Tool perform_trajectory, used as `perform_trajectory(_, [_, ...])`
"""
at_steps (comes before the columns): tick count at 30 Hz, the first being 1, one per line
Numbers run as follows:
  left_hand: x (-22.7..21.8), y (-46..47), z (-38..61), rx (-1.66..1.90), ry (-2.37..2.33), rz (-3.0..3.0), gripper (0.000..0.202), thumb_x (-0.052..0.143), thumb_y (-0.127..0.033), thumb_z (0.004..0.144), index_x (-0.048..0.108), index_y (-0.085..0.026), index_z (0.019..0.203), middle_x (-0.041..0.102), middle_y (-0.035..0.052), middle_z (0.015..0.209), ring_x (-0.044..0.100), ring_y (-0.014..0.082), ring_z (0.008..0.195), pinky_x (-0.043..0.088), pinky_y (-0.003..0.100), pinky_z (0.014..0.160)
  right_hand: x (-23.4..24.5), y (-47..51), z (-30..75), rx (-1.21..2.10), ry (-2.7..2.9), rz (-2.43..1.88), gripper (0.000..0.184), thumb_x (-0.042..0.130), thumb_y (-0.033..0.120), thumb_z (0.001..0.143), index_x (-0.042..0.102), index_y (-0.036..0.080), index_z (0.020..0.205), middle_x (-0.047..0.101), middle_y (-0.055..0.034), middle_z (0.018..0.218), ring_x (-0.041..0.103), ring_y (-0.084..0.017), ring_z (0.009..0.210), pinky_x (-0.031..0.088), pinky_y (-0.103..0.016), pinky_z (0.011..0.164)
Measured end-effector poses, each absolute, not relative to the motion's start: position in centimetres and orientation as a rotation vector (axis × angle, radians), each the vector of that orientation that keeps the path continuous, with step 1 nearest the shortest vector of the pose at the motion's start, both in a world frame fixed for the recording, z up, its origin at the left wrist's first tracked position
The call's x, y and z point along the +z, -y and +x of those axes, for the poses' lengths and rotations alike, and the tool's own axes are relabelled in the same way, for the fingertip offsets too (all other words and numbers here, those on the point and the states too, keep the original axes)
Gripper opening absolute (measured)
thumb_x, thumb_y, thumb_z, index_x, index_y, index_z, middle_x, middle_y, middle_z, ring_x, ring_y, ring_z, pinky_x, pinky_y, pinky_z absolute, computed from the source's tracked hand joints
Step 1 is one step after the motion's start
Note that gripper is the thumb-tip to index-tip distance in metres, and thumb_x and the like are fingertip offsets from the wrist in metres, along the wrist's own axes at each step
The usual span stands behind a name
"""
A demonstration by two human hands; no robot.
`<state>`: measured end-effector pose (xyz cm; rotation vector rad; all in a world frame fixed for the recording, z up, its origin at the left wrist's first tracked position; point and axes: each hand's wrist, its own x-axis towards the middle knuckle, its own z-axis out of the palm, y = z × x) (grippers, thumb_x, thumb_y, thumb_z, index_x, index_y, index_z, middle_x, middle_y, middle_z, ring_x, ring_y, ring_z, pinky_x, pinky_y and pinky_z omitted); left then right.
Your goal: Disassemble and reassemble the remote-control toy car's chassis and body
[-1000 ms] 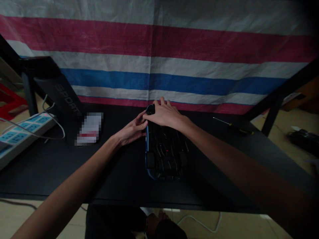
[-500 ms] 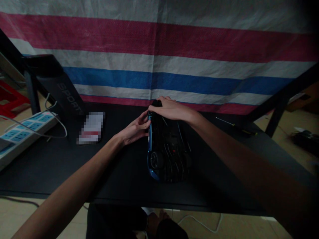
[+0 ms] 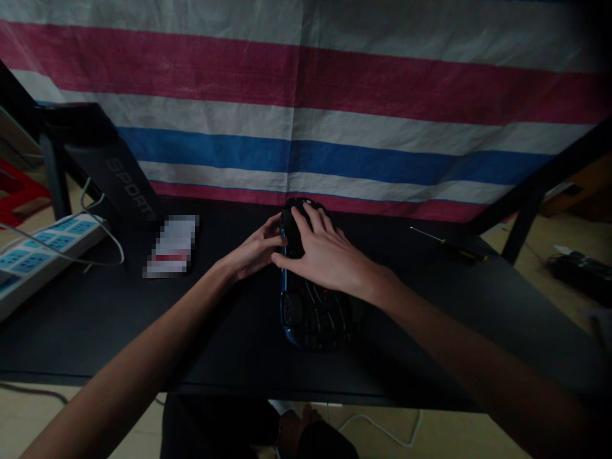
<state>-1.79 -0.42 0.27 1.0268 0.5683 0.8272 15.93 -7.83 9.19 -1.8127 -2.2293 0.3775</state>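
Note:
A blue toy car (image 3: 319,319) lies upside down on the black table, its dark underside and wheels facing up. My left hand (image 3: 258,250) grips the car's left side near the far end, thumb and fingers against its edge. Across the underside rests my right hand (image 3: 325,252), palm down with its fingers spread, covering the middle of the car. One near wheel (image 3: 292,308) shows at the left. A screwdriver (image 3: 447,243) with a thin shaft and dark handle lies to the right, apart from both hands.
At the left are a white power strip (image 3: 52,252) with a looped cable, a dark bottle-like object marked SPORT (image 3: 117,172), and a blurred-out white item (image 3: 173,245). A striped tarp (image 3: 382,89) hangs behind the table (image 3: 215,357). Black frame bars stand at both sides.
My right hand has come nearer, from the car's far end onto the middle of its underside, and its fingers have spread. My left hand stays at the car's left side.

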Motion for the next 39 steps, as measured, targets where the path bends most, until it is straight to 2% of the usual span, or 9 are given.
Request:
perform_trajectory(2, [0.5,0.5,-1.6,0.82,-0.584,1.039,0.092,0.087,-0.013,0.077,0.053,-0.028,0.161,0.069,0.0114,0.151,0.071,0.0268,0.128,0.057,0.039,0.107,9.1,9.1,16.1,0.39,2.227,-1.828,0.104,0.065,0.06,0.099,0.025,0.015,0.183,0.012,-0.0197,0.192,0.014,-0.049,0.176,0.032,-0.078,0.133])
perform_trajectory(5, [1.0,0.8,-1.5,0.817,-0.613,1.059,0.092,0.087,-0.016,0.078,0.052,-0.029,0.161,0.069,0.0112,0.15,0.07,0.0295,0.131,0.057,0.047,0.112,9.9,9.7,16.8,0.408,2.2,-1.839,0.097,0.064,0.058,0.1,0.031,0.019,0.182,0.023,-0.0179,0.191,0.033,-0.049,0.171,0.043,-0.076,0.127])
perform_trajectory(9, [1.5,0.7,-2.1,0.825,-0.676,1.085,0.085,0.09,-0.019,0.079,0.056,-0.027,0.156,0.069,0.0121,0.147,0.069,0.0297,0.125,0.06,0.049,0.106,12.3,9.7,19.3,0.449,2.133,-1.748,0.081,0.065,0.054,0.103,0.049,0.019,0.174,0.059,-0.0171,0.172,0.061,-0.045,0.152,0.047,-0.065,0.127])
perform_trajectory(12, [1.6,0.4,-2.6,0.841,-0.691,1.087,0.078,0.091,-0.019,0.08,0.06,-0.027,0.151,0.069,0.0106,0.144,0.068,0.0274,0.121,0.061,0.046,0.098,13.7,9.7,22.7,0.688,2.038,-1.637,0.05,0.061,0.048,0.108,0.074,0.024,0.15,0.084,-0.01,0.132,0.08,-0.033,0.117,0.061,-0.047,0.106])
perform_trajectory(16, [1.6,0.1,-2.8,0.833,-0.697,1.056,0.077,0.091,-0.02,0.08,0.06,-0.027,0.151,0.069,0.0098,0.142,0.067,0.0255,0.116,0.06,0.044,0.094,13.4,10.0,27.5,1.005,1.786,-1.652,0.036,0.063,0.049,0.109,0.084,0.021,0.119,0.087,-0.0072,0.108,0.08,-0.025,0.092,0.059,-0.033,0.078])
perform_trajectory(21, [1.5,-0.3,-3.2,0.819,-0.685,1.059,0.074,0.091,-0.02,0.081,0.063,-0.029,0.149,0.07,0.008,0.142,0.068,0.0256,0.117,0.059,0.04,0.092,10.0,10.7,31.3,1.405,1.299,-1.521,0.031,0.067,0.041,0.109,0.083,0.025,0.129,0.088,-0.0062,0.123,0.083,-0.025,0.11,0.062,-0.032,0.089])
perform_trajectory(29, [0.9,-0.8,-4.2,0.795,-0.662,1.052,0.074,0.087,-0.02,0.081,0.066,-0.032,0.151,0.075,0.0055,0.136,0.07,0.0225,0.106,0.058,0.035,0.089,3.6,11.1,34.0,1.325,0.831,-1.513,0.027,0.081,0.036,0.093,0.086,0.029,0.119,0.087,-0.0033,0.13,0.079,-0.031,0.13,0.063,-0.04,0.112])
perform_trajectory(34, [0.5,-0.9,-4.1,0.835,-0.692,1.076,0.072,0.086,-0.021,0.081,0.068,-0.031,0.15,0.076,0.0061,0.14,0.072,0.0301,0.12,0.058,0.04,0.095,2.1,10.5,34.0,1.359,0.689,-1.476,0.033,0.075,0.031,0.095,0.081,0.03,0.128,0.085,-0.0025,0.135,0.074,-0.03,0.139,0.056,-0.044,0.125])
perform_trajectory(39, [0.4,-0.7,-3.6,0.87,-0.736,1.07,0.076,0.087,-0.023,0.079,0.066,-0.032,0.152,0.074,0.0056,0.144,0.07,0.0336,0.129,0.059,0.044,0.102,0.1,10.4,33.8,1.469,0.685,-1.394,0.037,0.069,0.031,0.094,0.079,0.031,0.13,0.082,-0.0023,0.143,0.073,-0.031,0.141,0.059,-0.048,0.122])
